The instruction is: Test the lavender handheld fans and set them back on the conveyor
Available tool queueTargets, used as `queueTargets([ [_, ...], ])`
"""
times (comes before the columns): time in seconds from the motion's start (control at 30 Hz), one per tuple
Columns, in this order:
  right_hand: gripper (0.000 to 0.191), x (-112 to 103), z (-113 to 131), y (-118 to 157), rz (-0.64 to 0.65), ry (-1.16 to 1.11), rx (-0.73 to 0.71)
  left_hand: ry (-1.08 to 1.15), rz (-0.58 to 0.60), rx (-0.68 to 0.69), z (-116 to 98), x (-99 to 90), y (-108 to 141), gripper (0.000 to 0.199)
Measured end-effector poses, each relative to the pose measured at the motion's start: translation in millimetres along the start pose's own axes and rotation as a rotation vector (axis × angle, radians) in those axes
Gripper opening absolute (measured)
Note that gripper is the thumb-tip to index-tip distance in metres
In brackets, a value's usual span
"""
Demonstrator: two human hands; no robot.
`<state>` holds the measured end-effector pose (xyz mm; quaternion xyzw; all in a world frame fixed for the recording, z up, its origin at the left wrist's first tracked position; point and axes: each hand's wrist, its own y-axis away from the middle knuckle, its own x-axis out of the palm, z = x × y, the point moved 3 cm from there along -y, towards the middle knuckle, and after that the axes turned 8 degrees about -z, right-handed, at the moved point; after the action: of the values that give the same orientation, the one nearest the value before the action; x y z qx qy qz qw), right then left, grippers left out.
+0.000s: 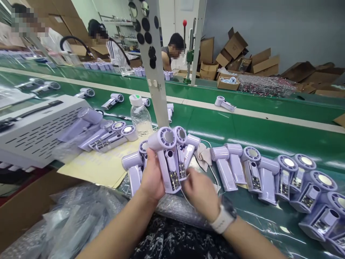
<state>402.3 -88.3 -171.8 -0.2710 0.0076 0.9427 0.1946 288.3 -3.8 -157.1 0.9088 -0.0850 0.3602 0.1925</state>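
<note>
My left hand is wrapped round the handle of a lavender hair-dryer-shaped device. The handle's open side faces me and shows a circuit board and a slim cylindrical part. My right hand is closed beside the lower end of that handle, its fingers curled and partly blurred; what they pinch cannot be made out. Several similar devices stand just behind, one of them close to the right fingertips. A thin white cable loops behind my right hand, beside a beige cloth.
Several more devices line the right of the green bench. To the left are a plastic bottle, yellow paper, a slotted white box and clear plastic bags. A metal post rises ahead. People work across the conveyor.
</note>
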Motion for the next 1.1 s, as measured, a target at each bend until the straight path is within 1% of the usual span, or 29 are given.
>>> queueTargets([
  [0.03,0.003,10.4,0.4,2.5,0.041,0.013,-0.024,-0.01,0.057,0.027,-3.9,2.4,0.8,0.072],
  [0.07,0.012,17.3,1.4,6.1,0.089,0.001,-0.048,-0.023,0.104,0.052,-7.3,5.1,2.1,0.075],
  [0.1,0.015,20.3,2.6,10.5,0.145,-0.013,-0.069,-0.036,0.132,0.08,-10.1,7.7,3.6,0.076],
  [0.13,0.015,19.6,3.5,15.3,0.212,-0.047,-0.07,-0.047,0.142,0.108,-12.2,10.3,5.0,0.074],
  [0.2,0.009,9.8,3.8,24.6,0.341,-0.189,-0.008,-0.06,0.132,0.155,-13.7,15.6,7.1,0.069],
  [0.23,0.01,2.9,3.6,28.3,0.385,-0.282,0.039,-0.057,0.13,0.169,-13.0,18.7,7.7,0.068],
  [0.27,0.015,-3.8,3.4,30.9,0.407,-0.376,0.085,-0.05,0.137,0.177,-11.5,22.1,8.1,0.068],
  [0.33,0.028,-13.4,3.3,33.8,0.377,-0.517,0.138,-0.024,0.161,0.173,-6.3,28.9,8.4,0.069],
  [0.37,0.034,-15.2,3.5,34.7,0.346,-0.548,0.135,-0.01,0.174,0.165,-3.0,31.9,8.5,0.069],
  [0.43,0.042,-12.8,2.7,37.0,0.285,-0.611,0.143,0.013,0.196,0.15,4.5,36.7,9.1,0.069],
  [0.5,0.046,-6.3,0.3,40.3,0.23,-0.706,0.174,0.042,0.206,0.168,11.2,39.4,10.2,0.068],
  [0.57,0.046,-1.1,-2.8,43.5,0.188,-0.799,0.212,0.06,0.202,0.213,16.1,40.3,11.4,0.065],
  [0.63,0.043,-0.8,-4.4,45.0,0.162,-0.807,0.212,0.057,0.192,0.261,18.1,40.4,12.5,0.063],
  [0.67,0.041,-3.0,-3.8,44.7,0.155,-0.761,0.181,0.052,0.195,0.268,17.9,40.7,13.1,0.063],
  [0.73,0.038,-10.3,0.7,42.8,0.148,-0.625,0.049,0.076,0.207,0.25,14.8,41.6,14.8,0.065],
  [0.8,0.035,-18.3,7.7,40.7,0.125,-0.518,-0.127,0.137,0.22,0.152,10.4,43.0,17.2,0.065],
  [0.83,0.034,-21.0,10.5,39.9,0.106,-0.496,-0.195,0.173,0.226,0.096,8.0,43.7,18.7,0.064],
  [0.87,0.033,-22.6,11.8,39.4,0.081,-0.492,-0.229,0.202,0.23,0.053,5.6,44.2,20.3,0.064],
  [0.93,0.033,-21.2,9.7,38.7,0.049,-0.507,-0.19,0.221,0.245,0.023,1.5,44.6,23.1,0.062],
  [1.03,0.039,-12.4,1.1,40.2,0.033,-0.519,-0.029,0.194,0.258,0.082,-0.7,43.4,24.4,0.063],
  [1.1,0.045,-5.5,-3.2,43.3,0.039,-0.581,0.066,0.173,0.271,0.139,0.9,42.6,24.1,0.065],
])
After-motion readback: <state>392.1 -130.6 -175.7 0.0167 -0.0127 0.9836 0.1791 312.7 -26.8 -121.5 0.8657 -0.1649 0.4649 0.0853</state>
